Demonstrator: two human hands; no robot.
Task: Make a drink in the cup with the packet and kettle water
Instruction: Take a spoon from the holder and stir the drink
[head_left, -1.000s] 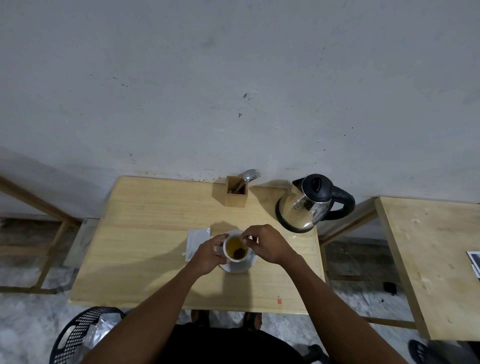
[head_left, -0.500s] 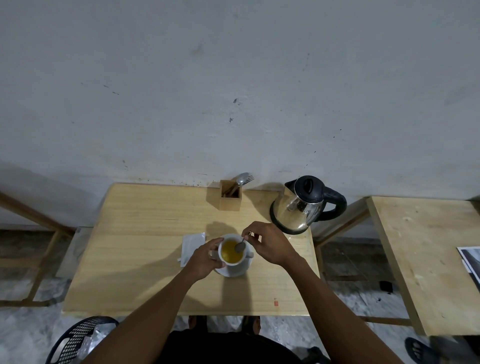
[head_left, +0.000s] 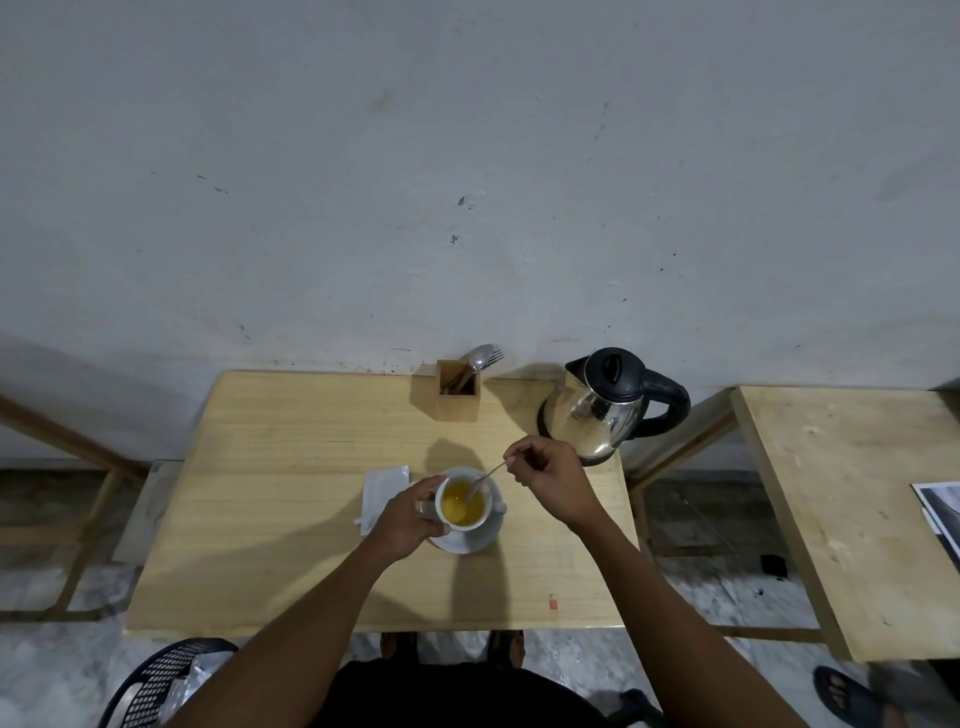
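A white cup (head_left: 464, 524) full of yellow liquid stands on a white saucer (head_left: 467, 543) near the middle of the wooden table (head_left: 291, 499). My left hand (head_left: 408, 517) wraps the cup's left side. My right hand (head_left: 553, 480) pinches the handle of a thin metal spoon (head_left: 485, 478), whose bowl dips into the liquid. A white packet (head_left: 382, 491) lies flat just left of the cup. The steel kettle (head_left: 602, 410) with a black lid and handle stands at the table's back right corner.
A wooden holder (head_left: 457, 389) with a spoon and fork stands at the table's back edge by the wall. A second wooden table (head_left: 852, 499) is at the right. A black mesh basket (head_left: 161, 680) sits on the floor at lower left.
The spoon's handle has tilted further up and right, with my right hand drawn back from the cup's rim. The liquid shows brighter yellow. My left hand stays on the cup.
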